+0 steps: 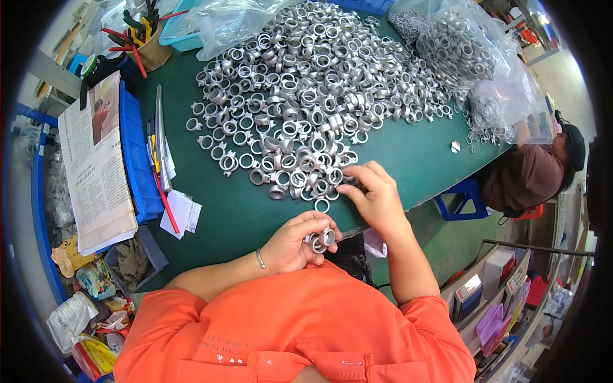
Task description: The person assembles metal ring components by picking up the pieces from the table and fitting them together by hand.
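A big heap of silver-grey metal rings (300, 96), several with a small raised lug, spreads over the green table. In front of my orange shirt, my left hand (297, 241) is closed around a few of these rings (321, 240), their round openings showing between thumb and fingers. My right hand (375, 195) reaches to the heap's near edge, thumb and forefinger bent and apart beside the outermost rings (334, 176). No ring shows clearly in its grip. A single ring (322, 205) lies between my two hands.
Clear plastic bags of rings (456, 51) stand at the far right, near a seated person (533, 169). A tapered metal rod (161, 137), a blue bin (139, 153) with newspaper (99, 166), and a pot of pliers (152, 52) occupy the left. The table's front edge (415, 207) runs beside my right arm.
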The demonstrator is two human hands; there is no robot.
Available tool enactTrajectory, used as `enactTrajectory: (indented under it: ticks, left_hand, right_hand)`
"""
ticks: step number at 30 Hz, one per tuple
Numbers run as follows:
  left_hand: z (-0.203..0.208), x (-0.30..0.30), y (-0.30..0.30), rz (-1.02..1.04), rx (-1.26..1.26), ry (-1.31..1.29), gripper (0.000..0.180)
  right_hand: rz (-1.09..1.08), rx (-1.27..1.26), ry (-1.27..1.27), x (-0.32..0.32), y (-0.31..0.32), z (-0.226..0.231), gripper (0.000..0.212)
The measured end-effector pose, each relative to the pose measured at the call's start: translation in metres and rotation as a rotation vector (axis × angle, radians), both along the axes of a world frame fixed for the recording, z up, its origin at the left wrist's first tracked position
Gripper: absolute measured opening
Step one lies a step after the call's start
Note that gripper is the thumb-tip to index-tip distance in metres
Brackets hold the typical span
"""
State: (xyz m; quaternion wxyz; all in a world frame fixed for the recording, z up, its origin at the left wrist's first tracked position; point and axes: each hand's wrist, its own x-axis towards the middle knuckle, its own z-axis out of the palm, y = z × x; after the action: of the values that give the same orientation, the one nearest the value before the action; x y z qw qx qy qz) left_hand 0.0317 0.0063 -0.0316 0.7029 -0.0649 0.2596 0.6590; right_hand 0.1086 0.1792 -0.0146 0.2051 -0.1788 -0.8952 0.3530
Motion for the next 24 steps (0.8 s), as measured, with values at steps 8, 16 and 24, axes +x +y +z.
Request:
enactTrajectory:
  ticks: [8,16,24]
  left_hand:
    - [0.001,-0.001,0.000,0.000,-0.016,-0.011,0.013]
    - [-0.001,-0.001,0.001,-0.004,-0.010,-0.012,0.013]
    - [-0.003,0.000,0.001,0.006,0.002,-0.014,0.014]
  right_hand:
    - [-0.017,-0.345,0.135,0.023,0.007,-0.011,0.016]
    - [-0.006,-1.149,0.249,0.036,0.000,-0.002,0.006]
    - [-0.012,-1.425,0.307,0.041,-0.006,-0.005,0.021]
